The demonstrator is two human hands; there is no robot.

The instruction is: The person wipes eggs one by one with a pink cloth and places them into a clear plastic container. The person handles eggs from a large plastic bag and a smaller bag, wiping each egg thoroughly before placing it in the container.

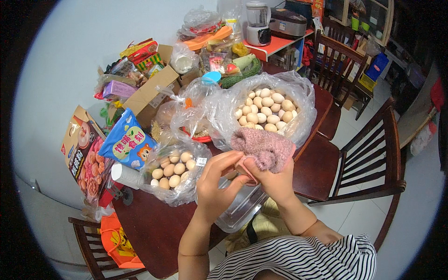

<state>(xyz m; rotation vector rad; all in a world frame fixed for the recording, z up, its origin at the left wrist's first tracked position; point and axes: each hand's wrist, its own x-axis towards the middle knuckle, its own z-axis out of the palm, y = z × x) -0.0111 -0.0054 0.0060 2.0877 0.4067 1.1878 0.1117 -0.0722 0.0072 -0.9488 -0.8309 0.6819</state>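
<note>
A fuzzy pink cloth [264,147] is bunched up between my two hands, above the table's front edge. My right hand [280,180] grips it from the right with the thumb across it. With fingers and thumb, my left hand [217,180] pinches a smooth folded part at its left end. Whether something is wrapped inside cannot be seen. Below the hands lies a clear plastic container [241,211], partly hidden by my left hand. Several eggs fill a large clear plastic bag [304,101] beyond the cloth. A smaller plastic bag [203,150] left of my hands also holds several eggs.
Food packages crowd the dark wooden table [157,224], among them a blue snack bag [127,140], a cardboard box [154,94] and a white roll [126,175]. Wooden chairs [315,168] stand at the right. A blender [258,22] is on a red-topped stand behind.
</note>
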